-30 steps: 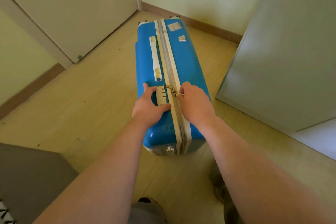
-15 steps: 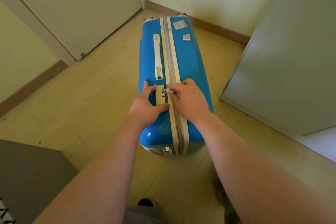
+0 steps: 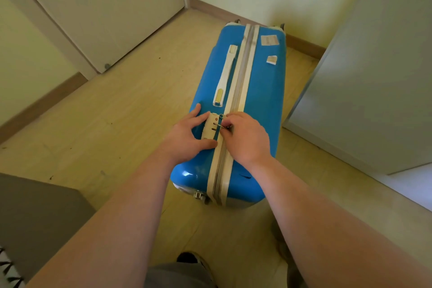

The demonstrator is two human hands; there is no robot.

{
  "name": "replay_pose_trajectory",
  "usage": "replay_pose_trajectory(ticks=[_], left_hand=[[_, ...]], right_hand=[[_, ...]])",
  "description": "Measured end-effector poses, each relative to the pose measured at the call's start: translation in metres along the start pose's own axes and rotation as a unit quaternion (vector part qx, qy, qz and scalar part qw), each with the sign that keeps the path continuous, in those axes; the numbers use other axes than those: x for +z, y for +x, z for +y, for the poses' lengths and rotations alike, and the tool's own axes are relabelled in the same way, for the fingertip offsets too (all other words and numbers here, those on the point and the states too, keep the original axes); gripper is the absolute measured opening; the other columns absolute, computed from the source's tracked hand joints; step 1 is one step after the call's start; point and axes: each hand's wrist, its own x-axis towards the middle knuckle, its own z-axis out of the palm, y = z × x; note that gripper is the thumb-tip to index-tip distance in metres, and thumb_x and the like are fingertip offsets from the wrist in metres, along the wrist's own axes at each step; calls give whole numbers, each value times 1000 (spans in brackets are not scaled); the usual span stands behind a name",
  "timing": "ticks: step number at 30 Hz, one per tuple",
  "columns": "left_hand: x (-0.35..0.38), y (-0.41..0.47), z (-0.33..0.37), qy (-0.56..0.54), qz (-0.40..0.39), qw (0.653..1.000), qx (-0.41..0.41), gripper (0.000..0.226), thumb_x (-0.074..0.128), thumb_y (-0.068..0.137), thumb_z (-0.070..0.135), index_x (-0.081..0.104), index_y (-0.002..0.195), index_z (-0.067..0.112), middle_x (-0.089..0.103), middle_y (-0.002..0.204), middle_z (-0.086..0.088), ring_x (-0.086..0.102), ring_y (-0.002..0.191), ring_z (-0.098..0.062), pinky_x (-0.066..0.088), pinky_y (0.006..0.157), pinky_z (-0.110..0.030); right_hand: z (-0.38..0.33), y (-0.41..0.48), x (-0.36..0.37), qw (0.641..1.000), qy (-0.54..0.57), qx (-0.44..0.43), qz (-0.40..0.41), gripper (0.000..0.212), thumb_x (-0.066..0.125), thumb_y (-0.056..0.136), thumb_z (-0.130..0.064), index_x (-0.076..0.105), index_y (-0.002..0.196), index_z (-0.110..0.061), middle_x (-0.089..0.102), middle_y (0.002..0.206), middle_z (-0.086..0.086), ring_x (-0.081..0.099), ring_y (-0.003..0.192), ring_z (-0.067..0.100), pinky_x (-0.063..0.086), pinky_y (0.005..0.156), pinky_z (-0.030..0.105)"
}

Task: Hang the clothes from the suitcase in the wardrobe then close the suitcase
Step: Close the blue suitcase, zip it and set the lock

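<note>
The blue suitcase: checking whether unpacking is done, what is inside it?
Nothing inside shows: the blue suitcase looks zipped closed, its shell covering any contents. The right hand pinches the zipper pull beside the lock.

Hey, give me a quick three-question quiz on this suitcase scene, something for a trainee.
1. True or false: the suitcase lies open with its lid flat on the floor.
2. What does the right hand pinch? A a hanger; B the zipper pull; C a shirt.
3. Fill the blank: the left hand rests on the suitcase, its fingers around the combination ____.

Key: 1 false, it stands on edge, zipped shut; 2 B; 3 lock.
</note>
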Motion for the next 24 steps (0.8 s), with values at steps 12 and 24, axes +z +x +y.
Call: replay_pose_trajectory(ticks=[12,24], left_hand=[[24,-28,6,-58,107,992,-40,72,82,83,35,49,147,36,23,160,30,37,141,-1,38,109,-24],[33,-25,-9,-91,135,987,-4,60,83,77,46,48,126,48,26,150,44,39,137,5,45,109,-36]], right_hand=[[-13,-11,-2,1000,-18,-2,-25,38,53,100,-23,51,137,-35,55,132,-12,64,103,19,54,77,36],[0,17,-17,993,-11,-67,-99,35,54,102,-33,47,135,-42,56,116,-20,62,103,15,53,85,41]])
